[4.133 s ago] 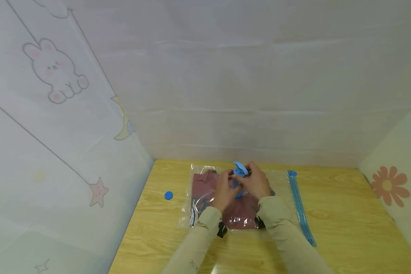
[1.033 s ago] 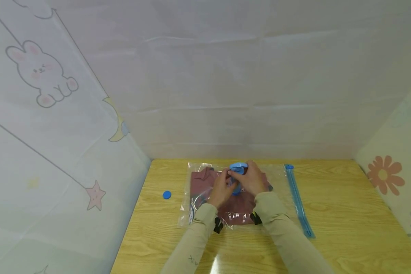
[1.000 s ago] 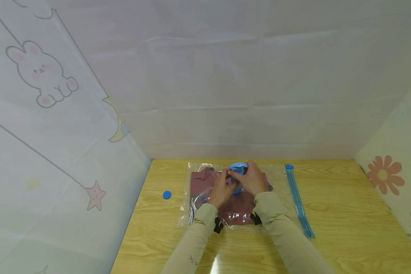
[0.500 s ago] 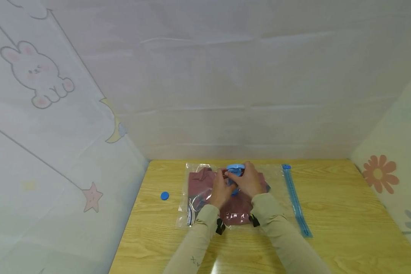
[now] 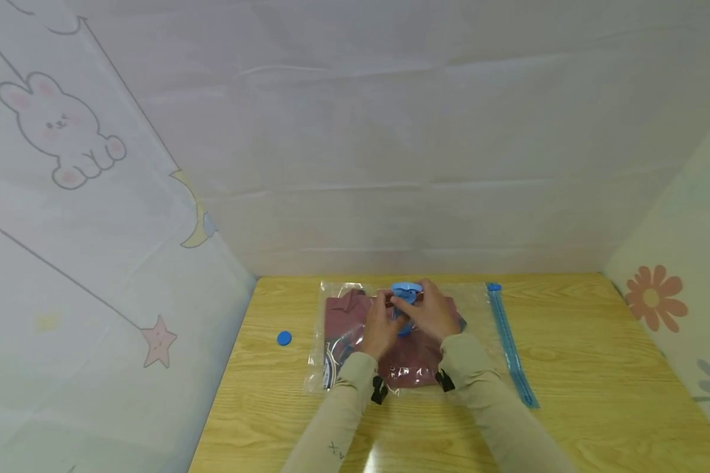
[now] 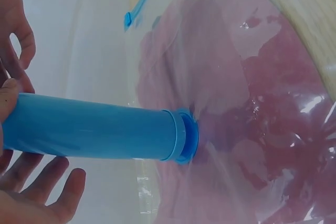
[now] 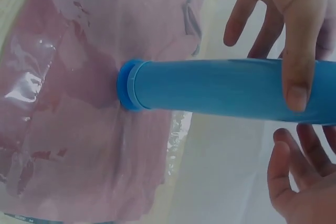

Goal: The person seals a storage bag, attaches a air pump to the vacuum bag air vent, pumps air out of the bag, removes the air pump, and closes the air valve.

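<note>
A blue hand pump (image 5: 406,289) stands upright on a clear zip storage bag (image 5: 476,309) with a folded dark-pink garment (image 5: 346,320) inside. The pump's tube (image 6: 94,127) ends in a flared collar that sits on a round blue valve (image 6: 190,137) in the bag's film. My left hand (image 5: 380,328) and right hand (image 5: 434,316) hold the pump's upper end from either side. In the right wrist view my right thumb presses along the tube (image 7: 210,87). The left fingers curl beside it, and part of their grip is hidden.
A round blue cap (image 5: 284,338) lies on the wooden table (image 5: 260,407) left of the bag. The bag's blue zip strip (image 5: 511,348) runs down its right side, with a slider (image 5: 494,287) at the far end. A pale wall (image 5: 343,217) rises behind the table.
Several seconds ago the pump's top handle was tilted up; it now lies level. Both hands stay at the pump with only slight shifts, and the head view has turned a little.
</note>
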Action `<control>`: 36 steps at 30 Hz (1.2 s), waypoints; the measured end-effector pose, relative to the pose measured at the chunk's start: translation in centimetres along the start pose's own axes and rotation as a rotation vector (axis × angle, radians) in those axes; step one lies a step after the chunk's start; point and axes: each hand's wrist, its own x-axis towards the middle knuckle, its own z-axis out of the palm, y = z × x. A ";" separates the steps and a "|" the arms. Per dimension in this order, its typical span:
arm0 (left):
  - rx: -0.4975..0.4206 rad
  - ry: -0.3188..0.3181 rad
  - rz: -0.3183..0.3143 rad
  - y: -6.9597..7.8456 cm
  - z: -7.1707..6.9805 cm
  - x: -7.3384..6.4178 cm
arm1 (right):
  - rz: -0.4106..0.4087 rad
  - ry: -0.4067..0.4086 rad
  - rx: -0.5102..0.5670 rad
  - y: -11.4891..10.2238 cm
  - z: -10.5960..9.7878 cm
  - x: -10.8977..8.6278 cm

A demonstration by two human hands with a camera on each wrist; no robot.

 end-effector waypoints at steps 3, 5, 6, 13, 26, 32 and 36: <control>-0.011 -0.021 0.015 -0.3 -0.1 0.1 | -0.007 0.002 0.005 0.1 -0.2 0.0; -0.020 -0.034 0.024 -0.5 -0.1 0.2 | -0.023 0.010 -0.001 0.2 -0.3 -0.1; -0.027 -0.040 0.028 -0.6 -0.2 0.2 | -0.033 0.011 0.005 0.3 -0.4 -0.1; 0.001 -0.093 0.070 -1.1 -0.5 0.2 | -0.102 0.005 0.030 0.2 -0.9 -0.3; 0.063 -0.126 0.158 -1.5 -0.5 -0.1 | -0.134 -0.027 0.018 0.2 -0.8 -0.5; 0.022 -0.120 0.151 -1.6 -0.5 -0.1 | -0.143 -0.019 0.000 0.2 -0.7 -0.2; -0.015 -0.111 0.089 -1.4 -0.6 -0.3 | -0.135 0.016 -0.019 0.1 -0.7 0.0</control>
